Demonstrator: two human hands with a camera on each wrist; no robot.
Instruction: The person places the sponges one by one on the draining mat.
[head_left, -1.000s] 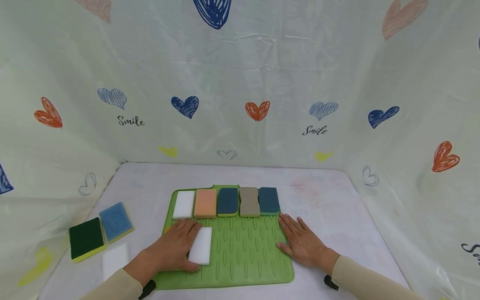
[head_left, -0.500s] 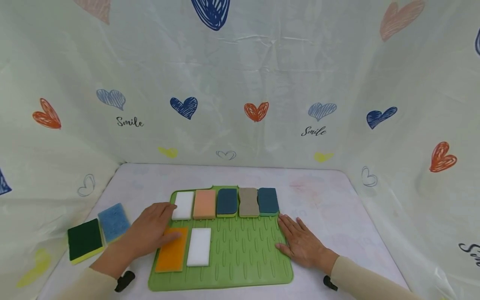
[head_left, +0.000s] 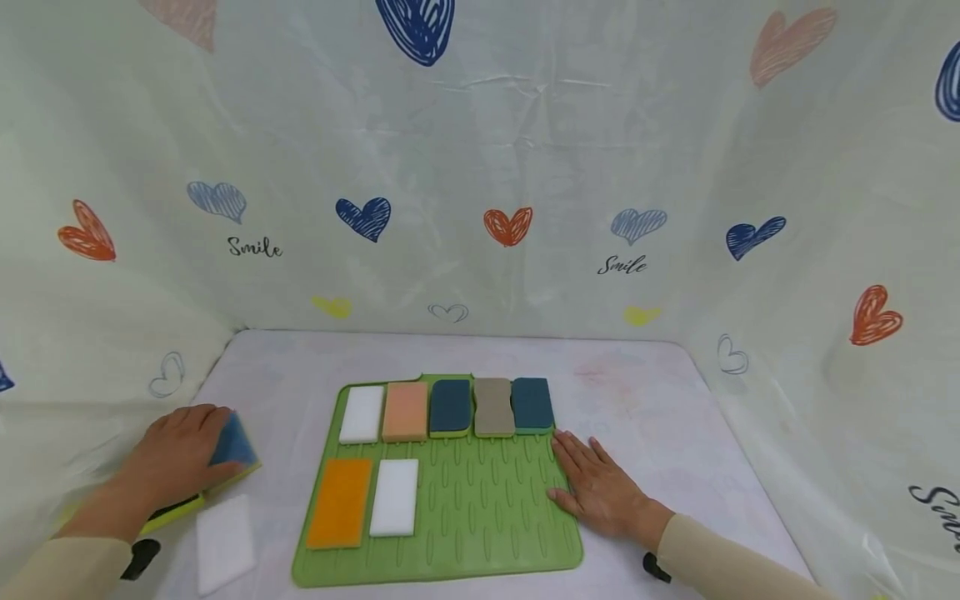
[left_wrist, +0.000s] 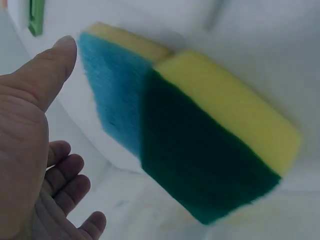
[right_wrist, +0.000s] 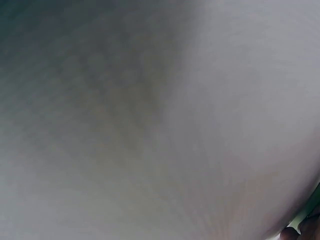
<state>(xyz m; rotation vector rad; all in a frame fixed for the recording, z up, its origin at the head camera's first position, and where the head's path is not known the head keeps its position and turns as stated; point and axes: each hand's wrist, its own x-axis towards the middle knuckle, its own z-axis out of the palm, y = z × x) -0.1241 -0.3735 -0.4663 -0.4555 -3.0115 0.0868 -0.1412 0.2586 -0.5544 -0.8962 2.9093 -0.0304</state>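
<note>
My left hand (head_left: 174, 454) hovers over a blue and yellow sponge (head_left: 236, 442) left of the green mat. In the left wrist view its thumb is spread from the loosely bent fingers, with a gap between the hand and the blue sponge (left_wrist: 112, 87). Against that sponge lies a dark green and yellow sponge (left_wrist: 205, 145), mostly covered by my hand in the head view. My right hand (head_left: 603, 492) rests flat with fingertips at the right edge of the green mat (head_left: 487, 517). The right wrist view is mostly a blur.
Along the mat's back edge lie a white pad (head_left: 362, 414), a peach sponge (head_left: 405, 412), a grey-brown sponge (head_left: 493, 407) and two dark blue ones. In front sit an orange pad (head_left: 340, 503) and a white pad (head_left: 393, 497). Another white pad (head_left: 226, 546) lies on the table (head_left: 675, 467).
My left hand has left the white pad on the mat's front row and moved left to the blue sponge, uncovering the orange pad. The right hand has stayed in place.
</note>
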